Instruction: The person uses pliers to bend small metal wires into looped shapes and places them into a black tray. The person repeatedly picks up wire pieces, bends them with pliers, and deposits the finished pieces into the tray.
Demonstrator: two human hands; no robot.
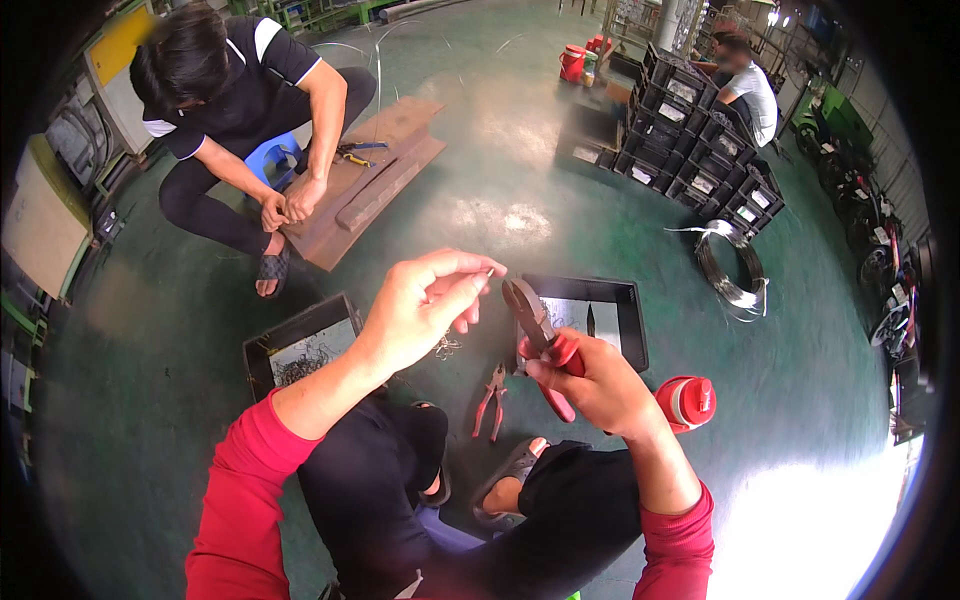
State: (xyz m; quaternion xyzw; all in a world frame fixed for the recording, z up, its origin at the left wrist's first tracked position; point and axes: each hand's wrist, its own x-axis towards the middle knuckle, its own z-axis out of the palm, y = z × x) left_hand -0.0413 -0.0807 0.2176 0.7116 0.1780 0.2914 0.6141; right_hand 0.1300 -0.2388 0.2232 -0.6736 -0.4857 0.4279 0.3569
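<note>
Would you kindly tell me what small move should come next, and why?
Probably ease the held pliers toward the tiny piece: the left hand seems to pinch it between thumb and forefinger, and the right hand grips the pliers with their tip close by.

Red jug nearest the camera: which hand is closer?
Right. The right hand is just left of the red jug in view; the left hand is farther left and forward.

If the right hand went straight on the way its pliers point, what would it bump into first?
Probably the fingertips of the left hand; the red-handled pliers in the right hand point toward them, though depth is unclear.
</note>
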